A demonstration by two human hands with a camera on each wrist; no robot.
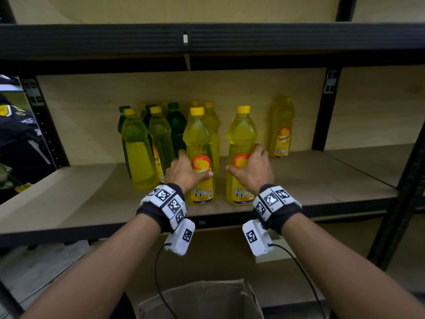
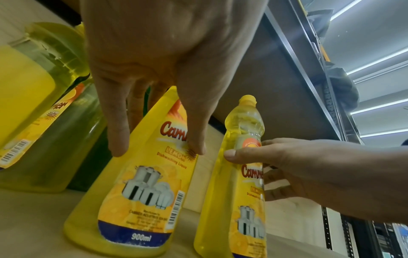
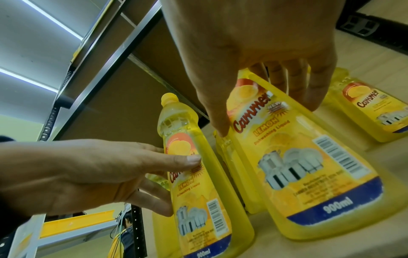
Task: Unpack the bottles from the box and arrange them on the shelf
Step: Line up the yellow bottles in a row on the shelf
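Observation:
Two yellow lemon dishwashing bottles stand upright side by side near the front of the wooden shelf [image 1: 322, 180]. My left hand [image 1: 194, 166] holds the left bottle [image 1: 199, 139] at its label, thumb on the front and fingers round its left side; the left wrist view shows that hand [image 2: 158, 150] astride this bottle [image 2: 143, 192]. My right hand [image 1: 245, 160] grips the right bottle [image 1: 241, 134] the same way, and in the right wrist view the hand [image 3: 264, 115] spans the bottle [image 3: 309, 174]. The open cardboard box [image 1: 202, 300] sits on the floor below; its inside is hidden.
Several yellow bottles [image 1: 138, 146] and green bottles [image 1: 177, 125] stand clustered behind and to the left. A lone yellow bottle [image 1: 281, 127] stands at the back right. A black beam [image 1: 207, 38] runs overhead, a black post [image 1: 402, 180] rises at right. A person [image 1: 18, 134] is at far left.

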